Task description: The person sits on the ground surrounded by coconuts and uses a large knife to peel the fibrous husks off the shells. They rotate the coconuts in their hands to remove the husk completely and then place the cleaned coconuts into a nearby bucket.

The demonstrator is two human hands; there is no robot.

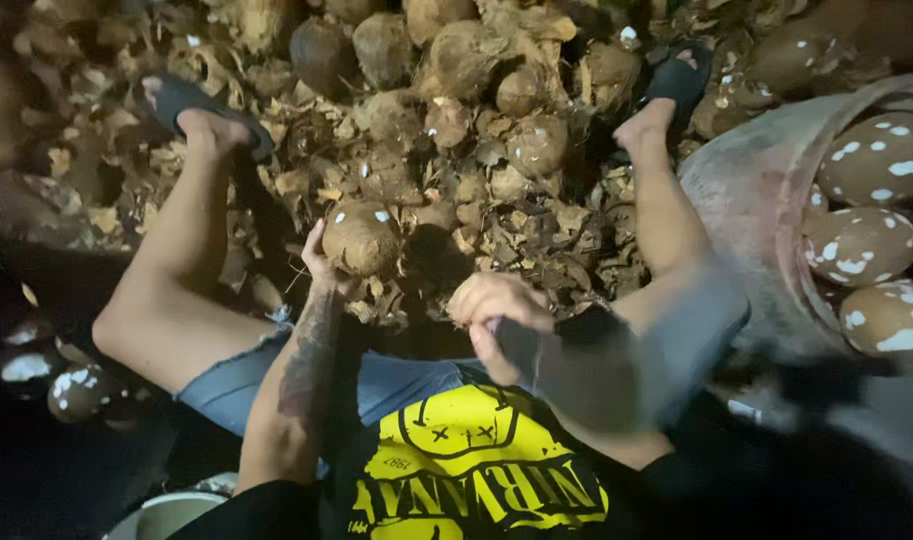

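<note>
Against the left hand's curled fingers sits 1 brown coconut, above the husk pile. The right hand is fisted around a blurred dark tool. Right of it, a basket holds speckled coconuts.

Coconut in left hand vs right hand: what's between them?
Head view: between the coconut in the left hand and the right hand, only husk scraps on the ground, partly in shadow.
</note>
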